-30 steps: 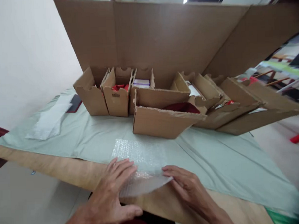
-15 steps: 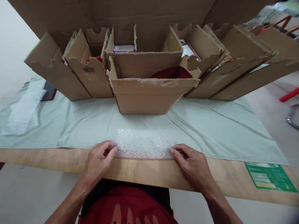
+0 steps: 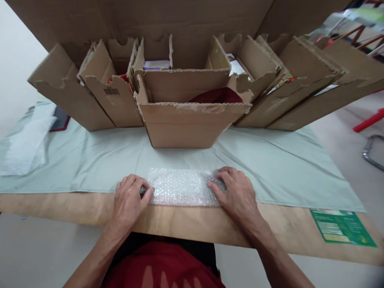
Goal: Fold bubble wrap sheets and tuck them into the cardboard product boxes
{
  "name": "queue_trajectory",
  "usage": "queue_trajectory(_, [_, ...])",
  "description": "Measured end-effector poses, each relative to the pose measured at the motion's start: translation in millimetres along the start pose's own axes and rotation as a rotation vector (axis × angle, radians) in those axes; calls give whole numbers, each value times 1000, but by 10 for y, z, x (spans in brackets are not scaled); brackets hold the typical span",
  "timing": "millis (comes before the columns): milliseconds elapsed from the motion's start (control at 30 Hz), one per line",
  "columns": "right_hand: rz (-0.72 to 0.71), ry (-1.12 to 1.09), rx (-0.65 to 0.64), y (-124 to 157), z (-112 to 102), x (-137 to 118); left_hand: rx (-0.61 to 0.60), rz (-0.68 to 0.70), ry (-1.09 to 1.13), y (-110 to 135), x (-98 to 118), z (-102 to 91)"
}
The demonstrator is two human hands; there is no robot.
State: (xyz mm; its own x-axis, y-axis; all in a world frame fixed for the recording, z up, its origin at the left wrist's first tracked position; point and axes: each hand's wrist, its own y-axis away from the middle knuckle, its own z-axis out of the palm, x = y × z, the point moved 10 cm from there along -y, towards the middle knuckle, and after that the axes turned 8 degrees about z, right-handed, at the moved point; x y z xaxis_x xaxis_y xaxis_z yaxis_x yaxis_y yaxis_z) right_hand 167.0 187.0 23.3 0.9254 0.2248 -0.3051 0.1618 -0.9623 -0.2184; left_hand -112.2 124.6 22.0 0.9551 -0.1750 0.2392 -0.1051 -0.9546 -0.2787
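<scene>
A folded strip of clear bubble wrap (image 3: 183,187) lies flat along the table's front edge, partly on the green cloth. At its left end, my left hand (image 3: 130,197) is closed, with thumb and curled fingers gripping the side of the wrap. On the opposite end rests my right hand (image 3: 237,193), its fingers bent over the wrap and the thumb on top, gripping that end. The fingers cover both short ends, so the edges there are hidden.
Behind the wrap stands a cardboard box (image 3: 181,127) holding dark red fabric (image 3: 217,96). Several cardboard bins (image 3: 94,101) flank it. More bubble wrap (image 3: 28,144) lies at left beside a dark red-edged object (image 3: 60,119). A green printed card (image 3: 343,228) is at right.
My right hand has slid forward and inward over the wrap's right end. My left hand has shifted slightly forward, its fingers curling more. The view has moved a little.
</scene>
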Motion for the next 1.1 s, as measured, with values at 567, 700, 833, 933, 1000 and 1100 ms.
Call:
queue_trajectory(567, [451,-1000,-304,791,266,-223,9,-98,321,-485,-323,-219])
queue_trajectory(700, [459,-897,-308,836,294,-202,78,67,150,-422,-106,-310])
queue_trajectory(833, [467,-904,-397,813,324,-207,112,353,297,40,536,-424])
queue_trajectory(933, [522,-972,-433,808,332,-226,-63,471,482,369,955,-227])
queue_trajectory(1000, [591,-1056,-454,842,363,-269,-110,464,503,473,1068,-90])
queue_trajectory(1100, [637,-1186,-510,917,430,-410,-67,409,468,480,1069,6])
